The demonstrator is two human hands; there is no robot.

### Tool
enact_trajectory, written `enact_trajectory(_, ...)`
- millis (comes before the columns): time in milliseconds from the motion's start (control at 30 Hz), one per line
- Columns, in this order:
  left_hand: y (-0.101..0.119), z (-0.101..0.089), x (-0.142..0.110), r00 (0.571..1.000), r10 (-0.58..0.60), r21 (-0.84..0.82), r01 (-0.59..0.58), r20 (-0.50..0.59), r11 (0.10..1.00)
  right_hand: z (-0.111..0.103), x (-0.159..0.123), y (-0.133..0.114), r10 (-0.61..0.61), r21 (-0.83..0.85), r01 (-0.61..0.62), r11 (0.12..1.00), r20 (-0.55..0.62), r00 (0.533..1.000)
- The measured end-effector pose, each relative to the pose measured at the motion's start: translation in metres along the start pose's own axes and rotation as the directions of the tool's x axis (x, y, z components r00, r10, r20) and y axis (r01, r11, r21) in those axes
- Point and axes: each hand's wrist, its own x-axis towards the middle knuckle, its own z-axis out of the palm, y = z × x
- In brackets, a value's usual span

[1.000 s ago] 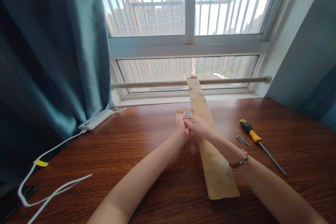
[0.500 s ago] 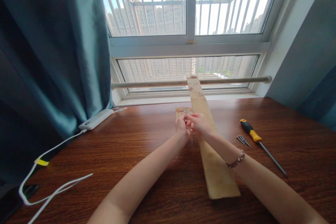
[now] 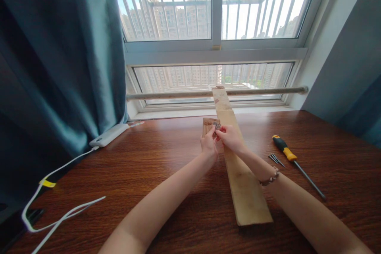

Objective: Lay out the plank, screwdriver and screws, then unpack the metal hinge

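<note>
A small silvery metal piece [image 3: 217,125], too small to make out its kind, sits between the fingertips of both hands. My left hand [image 3: 209,145] is closed on it from the left, thumb up. My right hand [image 3: 231,138] pinches it from the other side, its wrist crossing above a long pale wooden board [image 3: 248,190]. Just behind my left hand shows the top of a short wooden block [image 3: 207,124]. My fingers cover its lower part, and whether they grip the block I cannot tell.
To the right lie a yellow-and-black screwdriver [image 3: 288,154] and several screws [image 3: 276,159]. At left are a white power strip [image 3: 109,135] and a white cable [image 3: 64,219]. The board's far end meets a horizontal rail [image 3: 175,95] at the window. A dark curtain [image 3: 68,47] hangs left.
Both hands have shifted slightly right and away from me, and more of the metal piece shows. The short block has moved a little right and looks turned. Screwdriver, screws and long board stay put.
</note>
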Motion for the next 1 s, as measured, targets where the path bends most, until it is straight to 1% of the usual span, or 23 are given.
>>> enact_trajectory(67, 0.002, 0.001, 0.0, 0.999, 0.032, -0.005, -0.032, -0.018, 0.999, -0.003, 0.001, 0.0, -0.069, -0.018, 0.068, 0.998, -0.03, 0.997)
enact_trajectory(133, 0.004, 0.002, 0.001, 0.999, 0.032, -0.008, -0.032, -0.027, 0.999, -0.007, 0.003, 0.001, -0.179, -0.028, 0.177, 0.984, -0.084, 0.98)
enact_trajectory(233, 0.006, 0.001, 0.004, 0.997, 0.01, 0.015, -0.009, -0.07, 1.0, -0.011, 0.005, 0.006, -0.349, -0.088, 0.338, 0.937, -0.176, 0.921)
enact_trajectory(267, 0.006, 0.0, 0.005, 0.996, 0.002, 0.022, 0.0, -0.084, 1.0, -0.012, 0.005, 0.008, -0.405, -0.126, 0.387, 0.914, -0.189, 0.895)
enact_trajectory(300, 0.006, 0.0, 0.006, 0.996, -0.004, 0.022, 0.006, -0.088, 1.0, -0.013, 0.005, 0.01, -0.463, -0.166, 0.437, 0.884, -0.178, 0.869)
enact_trajectory(367, 0.008, 0.0, 0.007, 0.999, -0.01, 0.003, 0.01, -0.05, 1.0, -0.012, 0.002, 0.013, -0.562, -0.23, 0.531, 0.816, -0.099, 0.821)
enact_trajectory(433, 0.01, 0.0, 0.006, 1.0, -0.014, -0.018, 0.014, 0.027, 1.0, -0.011, -0.001, 0.014, -0.613, -0.3, 0.58, 0.758, -0.02, 0.79)
enact_trajectory(467, 0.011, 0.0, 0.005, 0.998, -0.016, -0.021, 0.017, 0.067, 1.0, -0.011, -0.003, 0.013, -0.623, -0.344, 0.581, 0.738, -0.016, 0.782)
enact_trajectory(533, 0.013, 0.001, 0.003, 0.991, -0.019, -0.021, 0.022, 0.131, 1.0, -0.01, -0.004, 0.011, -0.652, -0.419, 0.573, 0.704, -0.061, 0.756)
enact_trajectory(600, 0.014, 0.001, 0.001, 0.985, -0.013, -0.037, 0.02, 0.173, 0.999, -0.01, -0.004, 0.009, -0.709, -0.437, 0.612, 0.659, -0.09, 0.699)
enact_trajectory(667, 0.013, 0.001, 0.001, 0.979, 0.005, -0.059, 0.007, 0.204, 0.998, -0.01, -0.002, 0.006, -0.766, -0.402, 0.685, 0.607, -0.069, 0.639)
enact_trajectory(700, 0.013, 0.001, 0.002, 0.975, 0.016, -0.064, -0.002, 0.22, 0.998, -0.01, -0.002, 0.005, -0.783, -0.381, 0.713, 0.589, -0.054, 0.619)
enact_trajectory(733, 0.013, 0.0, 0.002, 0.972, 0.024, -0.063, -0.009, 0.234, 0.998, -0.01, -0.001, 0.004, -0.79, -0.364, 0.726, 0.584, -0.049, 0.611)
enact_trajectory(767, 0.012, 0.0, 0.003, 0.969, 0.027, -0.061, -0.013, 0.244, 0.998, -0.01, -0.001, 0.003, -0.788, -0.351, 0.728, 0.589, -0.05, 0.614)
enact_trajectory(833, 0.013, 0.0, 0.003, 0.968, 0.022, -0.055, -0.008, 0.249, 0.998, -0.01, -0.002, 0.0, -0.769, -0.333, 0.713, 0.618, -0.066, 0.636)
enact_trajectory(900, 0.013, 0.0, 0.003, 0.971, 0.009, -0.05, 0.003, 0.24, 0.999, -0.012, -0.003, -0.003, -0.738, -0.303, 0.689, 0.659, -0.081, 0.67)
enact_trajectory(1000, 0.015, 0.001, 0.003, 0.976, 0.008, -0.033, -0.001, 0.216, 0.999, -0.013, -0.004, -0.007, -0.668, -0.205, 0.643, 0.737, -0.083, 0.739)
